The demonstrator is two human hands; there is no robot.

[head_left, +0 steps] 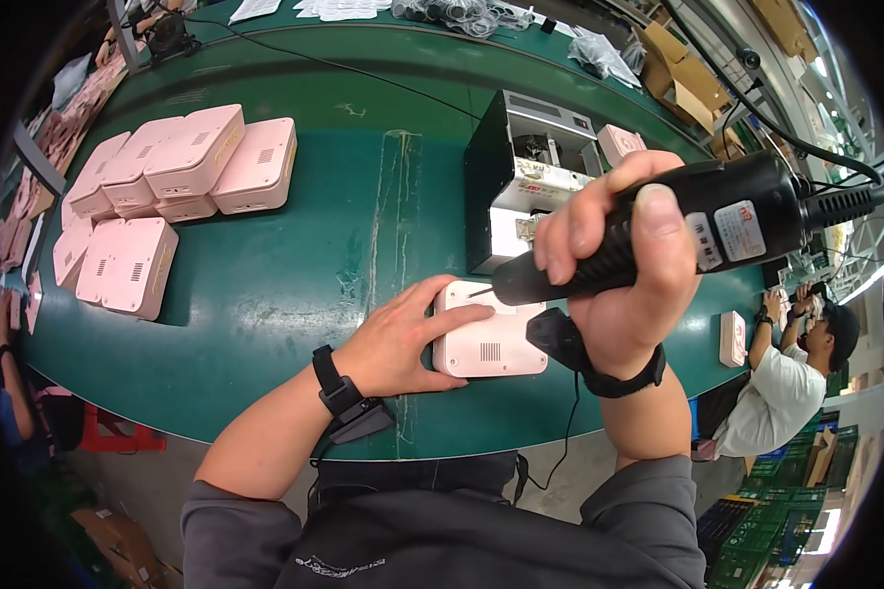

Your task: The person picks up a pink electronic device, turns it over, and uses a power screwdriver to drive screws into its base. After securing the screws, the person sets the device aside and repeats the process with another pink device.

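Screwdriver (pixel 742 211) fills right grip (pixel 646 270), left grip (pixel 400 337) clasps pink case (pixel 514 346), box (pixel 489 187) seemingly holding mechanism (pixel 537 149).

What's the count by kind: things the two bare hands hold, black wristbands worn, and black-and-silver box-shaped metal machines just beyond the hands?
Pale pink square plastic box, in the left hand: 1
Black cylindrical handheld screwdriver, in the right hand: 1
Black wristbands: 2
Black-and-silver box-shaped metal machine: 1
Total: 5
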